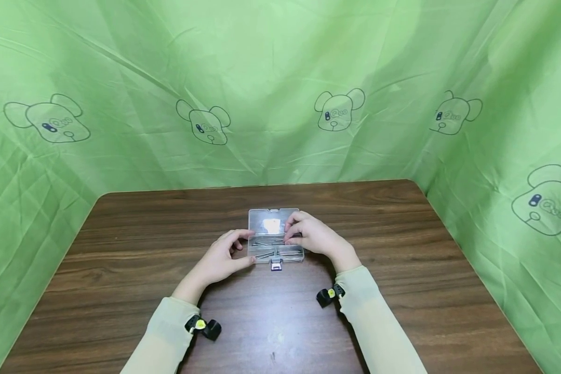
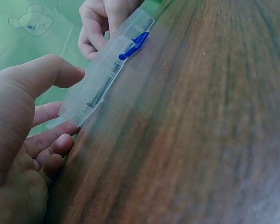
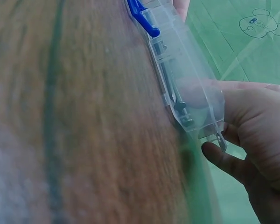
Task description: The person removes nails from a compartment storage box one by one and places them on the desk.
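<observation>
A small clear plastic box (image 1: 276, 244) with metal screws (image 1: 266, 254) inside lies on the brown wooden table (image 1: 402, 270), its blue latch (image 1: 276, 266) facing me. My left hand (image 1: 224, 257) holds the box's left end, thumb at the near corner and index finger at the far side. The left wrist view shows this thumb (image 2: 46, 74) over the box (image 2: 102, 79) and the fingers (image 2: 51, 140) at its corner. My right hand (image 1: 315, 238) grips the right end with its fingers curled over the top. In the right wrist view the box (image 3: 186, 79) and latch (image 3: 142, 16) sit against that hand (image 3: 256, 135).
Green cloth (image 1: 280, 93) printed with bear faces hangs behind and on both sides of the table. Bare wood lies around the box on every side. A black wrist camera (image 1: 203, 327) is strapped to each sleeve.
</observation>
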A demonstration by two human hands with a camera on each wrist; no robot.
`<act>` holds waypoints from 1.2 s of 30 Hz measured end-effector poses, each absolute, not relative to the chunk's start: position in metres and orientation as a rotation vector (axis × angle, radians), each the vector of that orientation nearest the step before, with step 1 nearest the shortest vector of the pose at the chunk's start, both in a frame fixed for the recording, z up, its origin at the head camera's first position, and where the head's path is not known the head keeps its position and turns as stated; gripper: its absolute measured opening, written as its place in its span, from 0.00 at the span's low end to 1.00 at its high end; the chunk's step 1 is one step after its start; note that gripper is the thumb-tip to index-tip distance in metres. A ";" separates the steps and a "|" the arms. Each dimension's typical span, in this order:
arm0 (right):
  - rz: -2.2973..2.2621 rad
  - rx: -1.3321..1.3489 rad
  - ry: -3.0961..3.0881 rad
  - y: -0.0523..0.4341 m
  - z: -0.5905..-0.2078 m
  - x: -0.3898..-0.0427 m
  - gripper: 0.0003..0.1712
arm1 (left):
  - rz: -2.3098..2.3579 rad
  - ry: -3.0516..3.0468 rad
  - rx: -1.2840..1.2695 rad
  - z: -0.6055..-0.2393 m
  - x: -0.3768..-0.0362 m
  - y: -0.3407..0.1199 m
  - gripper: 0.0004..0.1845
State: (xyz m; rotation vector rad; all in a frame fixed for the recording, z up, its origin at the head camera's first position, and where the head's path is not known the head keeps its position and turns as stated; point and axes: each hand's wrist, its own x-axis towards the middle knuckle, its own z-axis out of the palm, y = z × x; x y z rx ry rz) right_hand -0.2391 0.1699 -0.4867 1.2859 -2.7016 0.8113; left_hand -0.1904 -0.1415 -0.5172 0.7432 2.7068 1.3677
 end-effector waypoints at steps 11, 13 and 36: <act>0.950 1.258 -2.674 0.171 -0.488 -0.242 0.03 | 1.352 2.713 0.747 -0.518 -0.193 -0.143 0.33; 1.021 1.228 -2.673 0.172 -0.488 -0.243 0.03 | 1.346 2.708 0.733 -0.518 -0.194 -0.143 0.34; 1.317 0.800 -2.746 0.213 -0.449 -0.233 0.13 | 1.333 2.689 0.693 -0.517 -0.195 -0.148 0.35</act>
